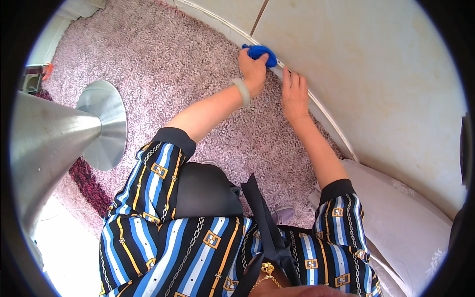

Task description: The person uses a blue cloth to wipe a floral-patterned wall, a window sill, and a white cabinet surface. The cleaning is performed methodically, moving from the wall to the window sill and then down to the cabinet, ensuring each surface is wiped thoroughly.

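Note:
My left hand (pixel 253 70), with a pale bangle at its wrist, is closed round a bunched blue cloth (pixel 262 53). The cloth lies against the white trim strip (pixel 322 108) along the foot of the wall. Just to the right, my right hand (pixel 295 95) rests its fingertips at the same strip, fingers stretched out and holding nothing that I can see. Part of the strip is hidden behind the cloth and the fingers.
A shaggy pinkish-grey carpet (pixel 163 54) covers the floor up to the pale wall (pixel 381 64). On the left stands a silver pedestal with a round base (pixel 106 143). Light, patterned upholstery (pixel 396 213) sits at the lower right.

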`<state>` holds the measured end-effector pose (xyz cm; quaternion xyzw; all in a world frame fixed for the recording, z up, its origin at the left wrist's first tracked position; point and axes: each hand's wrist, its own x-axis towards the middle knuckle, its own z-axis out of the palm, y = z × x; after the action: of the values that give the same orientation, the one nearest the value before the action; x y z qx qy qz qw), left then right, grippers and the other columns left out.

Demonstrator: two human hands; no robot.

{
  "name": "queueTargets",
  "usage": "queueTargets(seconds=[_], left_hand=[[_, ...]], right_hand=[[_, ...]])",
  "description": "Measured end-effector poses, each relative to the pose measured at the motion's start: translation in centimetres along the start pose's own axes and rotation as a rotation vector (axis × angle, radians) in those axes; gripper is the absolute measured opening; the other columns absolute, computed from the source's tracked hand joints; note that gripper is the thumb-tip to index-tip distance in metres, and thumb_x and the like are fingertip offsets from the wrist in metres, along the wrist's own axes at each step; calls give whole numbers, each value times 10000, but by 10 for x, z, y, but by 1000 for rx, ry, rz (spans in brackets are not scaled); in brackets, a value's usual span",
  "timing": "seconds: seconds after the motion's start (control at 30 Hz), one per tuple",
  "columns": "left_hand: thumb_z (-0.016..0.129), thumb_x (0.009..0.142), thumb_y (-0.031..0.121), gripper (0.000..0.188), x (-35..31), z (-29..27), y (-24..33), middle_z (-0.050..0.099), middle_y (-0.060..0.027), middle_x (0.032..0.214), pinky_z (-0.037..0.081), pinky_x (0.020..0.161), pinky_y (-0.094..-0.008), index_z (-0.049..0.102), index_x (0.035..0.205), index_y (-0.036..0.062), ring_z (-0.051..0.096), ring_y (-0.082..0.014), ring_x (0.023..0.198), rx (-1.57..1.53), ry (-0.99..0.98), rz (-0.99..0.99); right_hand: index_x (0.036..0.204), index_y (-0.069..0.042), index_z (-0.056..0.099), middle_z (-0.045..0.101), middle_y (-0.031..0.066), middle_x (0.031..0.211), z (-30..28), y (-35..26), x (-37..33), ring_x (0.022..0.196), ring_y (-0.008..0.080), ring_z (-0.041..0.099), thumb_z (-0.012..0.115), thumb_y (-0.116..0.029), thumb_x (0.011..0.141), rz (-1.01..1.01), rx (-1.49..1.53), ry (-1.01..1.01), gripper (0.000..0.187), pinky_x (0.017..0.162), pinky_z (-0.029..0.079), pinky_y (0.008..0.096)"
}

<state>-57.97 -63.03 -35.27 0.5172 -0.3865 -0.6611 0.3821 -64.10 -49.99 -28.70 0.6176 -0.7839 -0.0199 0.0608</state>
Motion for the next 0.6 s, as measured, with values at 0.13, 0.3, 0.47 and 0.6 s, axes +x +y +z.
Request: queueTargets(seconds=[0.13, 0.3, 0.47, 0.6], left_hand=[[768, 812, 39, 430, 61, -17, 20, 631, -77, 1030, 479, 814, -324, 541, 1176, 1, 571, -215, 865, -216, 169, -18], [768, 848, 97, 329, 66, -35, 19, 650, -73, 1014, 517, 755, -339, 577, 1109, 38, 607, -199, 843, -397, 32, -158], [767, 854, 119, 403, -13, 2, 12, 628, -105, 1032, 544, 756, -383, 508, 1155, 49, 622, -249, 859, -336, -61, -395], [748, 858, 85, 316, 6, -2, 21, 628, -87, 946, 535, 663, -334, 542, 1090, 26, 602, -197, 741, -374, 40, -354]], right_hand=[[1389, 4, 429, 483, 172, 1252, -3, -21, 12, 1078, 321, 475, 698, -79, 706, 88, -183, -81, 739, 927, 415, 424], [1356, -18, 450, 489, 172, 1228, -5, -24, 8, 1107, 320, 462, 708, -95, 711, 52, -157, -17, 698, 943, 401, 445], [1310, 6, 465, 495, 171, 1197, 2, -21, 10, 1086, 324, 477, 701, -87, 716, 92, -110, -12, 645, 937, 422, 421], [1260, 47, 489, 509, 167, 1136, -5, -23, 18, 1033, 324, 499, 689, -73, 718, 145, -65, -85, 590, 903, 469, 379]])
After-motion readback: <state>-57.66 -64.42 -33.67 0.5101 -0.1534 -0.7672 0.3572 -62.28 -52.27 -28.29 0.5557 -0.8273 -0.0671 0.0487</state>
